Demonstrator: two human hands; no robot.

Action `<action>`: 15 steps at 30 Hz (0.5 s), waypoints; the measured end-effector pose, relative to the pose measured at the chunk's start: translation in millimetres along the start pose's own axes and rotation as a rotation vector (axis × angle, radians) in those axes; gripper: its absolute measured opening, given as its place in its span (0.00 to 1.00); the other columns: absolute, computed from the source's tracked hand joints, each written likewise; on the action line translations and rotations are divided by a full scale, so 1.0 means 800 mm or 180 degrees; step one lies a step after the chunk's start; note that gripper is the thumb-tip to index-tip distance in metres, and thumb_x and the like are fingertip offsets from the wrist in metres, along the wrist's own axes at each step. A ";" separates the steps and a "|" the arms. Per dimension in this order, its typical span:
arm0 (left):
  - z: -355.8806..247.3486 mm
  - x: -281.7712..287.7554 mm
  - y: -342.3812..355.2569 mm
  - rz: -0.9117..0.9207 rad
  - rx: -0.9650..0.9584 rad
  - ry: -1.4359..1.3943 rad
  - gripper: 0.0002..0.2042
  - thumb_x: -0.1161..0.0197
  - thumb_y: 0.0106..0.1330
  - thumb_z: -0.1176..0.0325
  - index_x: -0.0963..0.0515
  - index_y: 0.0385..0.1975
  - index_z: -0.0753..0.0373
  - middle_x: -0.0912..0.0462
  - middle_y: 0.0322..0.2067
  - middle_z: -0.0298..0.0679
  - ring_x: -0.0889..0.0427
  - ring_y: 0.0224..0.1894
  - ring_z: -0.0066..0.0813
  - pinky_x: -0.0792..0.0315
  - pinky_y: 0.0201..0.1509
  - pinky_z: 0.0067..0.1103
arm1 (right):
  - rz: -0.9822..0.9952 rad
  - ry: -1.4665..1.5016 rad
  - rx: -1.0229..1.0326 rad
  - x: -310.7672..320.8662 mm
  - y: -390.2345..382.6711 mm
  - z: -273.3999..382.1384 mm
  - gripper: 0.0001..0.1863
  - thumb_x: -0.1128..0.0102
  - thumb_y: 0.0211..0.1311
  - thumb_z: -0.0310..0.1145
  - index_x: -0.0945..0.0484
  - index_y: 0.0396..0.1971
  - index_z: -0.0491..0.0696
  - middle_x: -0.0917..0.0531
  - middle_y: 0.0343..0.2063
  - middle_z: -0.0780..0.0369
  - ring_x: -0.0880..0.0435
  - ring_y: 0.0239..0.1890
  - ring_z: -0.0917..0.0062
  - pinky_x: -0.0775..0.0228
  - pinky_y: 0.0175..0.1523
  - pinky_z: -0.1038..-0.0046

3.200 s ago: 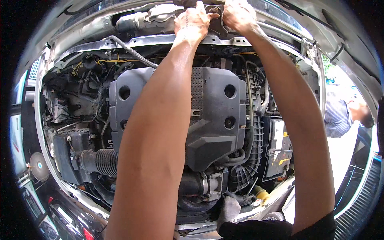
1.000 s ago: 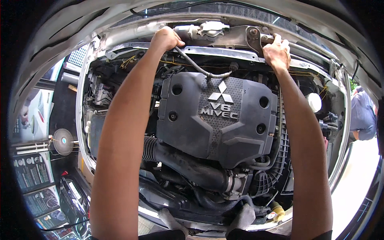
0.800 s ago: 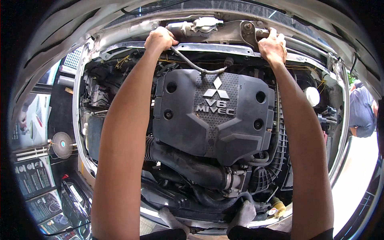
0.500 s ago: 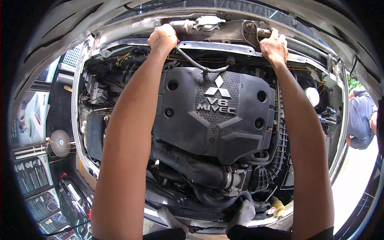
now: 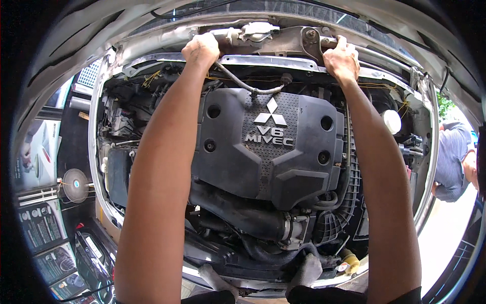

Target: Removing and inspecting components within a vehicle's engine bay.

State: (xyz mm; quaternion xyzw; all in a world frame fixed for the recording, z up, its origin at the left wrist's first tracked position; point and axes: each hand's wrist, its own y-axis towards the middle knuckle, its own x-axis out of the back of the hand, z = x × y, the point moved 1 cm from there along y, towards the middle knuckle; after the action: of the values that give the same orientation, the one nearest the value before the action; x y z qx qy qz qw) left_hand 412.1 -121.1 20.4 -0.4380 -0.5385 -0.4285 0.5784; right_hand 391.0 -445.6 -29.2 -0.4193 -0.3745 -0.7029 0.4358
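Observation:
Across the far side of the engine bay lies a metal wiper linkage, with a silver motor-like housing at its middle. My left hand is closed around its left part, fingers curled over the far side and mostly hidden. My right hand wraps the rod on the right, beside the rounded bracket. A grey corrugated hose runs from near my left hand to the top of the black plastic engine cover. Both arms stretch over the engine.
The raised hood arches overhead. A black intake duct and a yellow cap are at the near side; a white cap is at the right. Another person in a striped shirt stands beyond the right fender. A fan is at the left.
The whole view has shifted slightly, so the engine cover appears a little lower and further left. Both hands keep their grip on the linkage.

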 end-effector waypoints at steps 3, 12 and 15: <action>-0.008 0.001 0.003 0.0473 0.0121 -0.0102 0.19 0.29 0.57 0.64 0.16 0.49 0.55 0.15 0.51 0.43 0.17 0.55 0.39 0.22 0.55 0.32 | -0.0076 -0.0062 -0.0051 -0.004 0.006 -0.011 0.30 0.50 0.61 0.41 0.33 0.66 0.56 0.26 0.60 0.51 0.29 0.65 0.57 0.35 0.67 0.58; -0.019 -0.002 -0.014 -0.0356 -0.0456 0.0405 0.12 0.42 0.66 0.67 0.16 0.45 0.61 0.14 0.46 0.48 0.14 0.49 0.44 0.20 0.50 0.35 | -0.0163 -0.0041 0.0034 -0.003 0.003 -0.009 0.27 0.48 0.61 0.39 0.31 0.62 0.50 0.26 0.59 0.49 0.28 0.63 0.57 0.35 0.66 0.60; -0.013 -0.010 -0.014 -0.0568 -0.0847 0.0747 0.15 0.50 0.69 0.66 0.15 0.44 0.60 0.13 0.43 0.45 0.13 0.47 0.42 0.20 0.48 0.33 | -0.0128 -0.0072 0.0052 -0.002 0.003 -0.006 0.27 0.48 0.61 0.39 0.31 0.62 0.50 0.26 0.59 0.49 0.28 0.63 0.58 0.35 0.66 0.60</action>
State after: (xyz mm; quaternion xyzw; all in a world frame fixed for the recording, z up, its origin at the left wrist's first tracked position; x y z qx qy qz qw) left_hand 403.4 -134.1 12.7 -0.4082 -0.4426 -0.5936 0.5339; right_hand 392.3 -450.2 -32.3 -0.4160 -0.3935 -0.7036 0.4208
